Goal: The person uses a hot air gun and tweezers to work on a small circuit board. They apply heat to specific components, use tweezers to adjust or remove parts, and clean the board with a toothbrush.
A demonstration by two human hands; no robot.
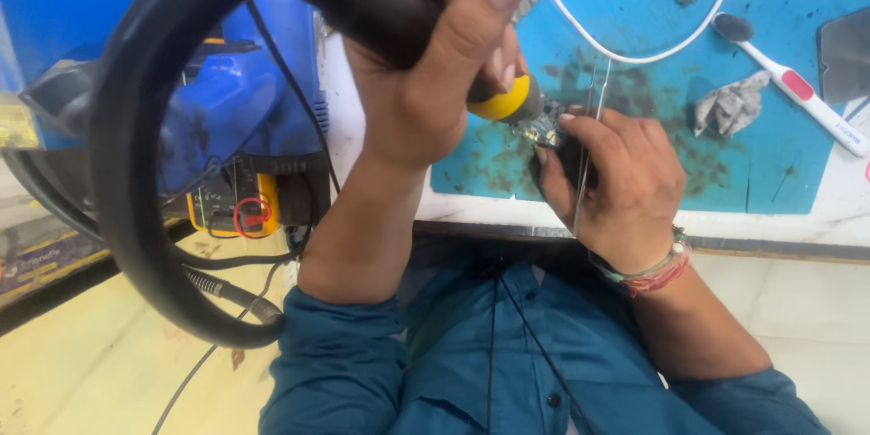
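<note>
Board (544, 133) at frame centre sat pinched in the right hand (625, 177) while the left hand (426, 82) gripped the hot-air wand (503, 101), whose heat, I judged, could scorch nearby fingers.

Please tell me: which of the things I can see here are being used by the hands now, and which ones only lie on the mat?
In use:
- left hand gripping the black hot-air handle with its thick hose
- right hand pinching the small circuit board

Lying about on the blue mat:
- toothbrush
- crumpled grey tissue
- white cable
- dark phone
</note>
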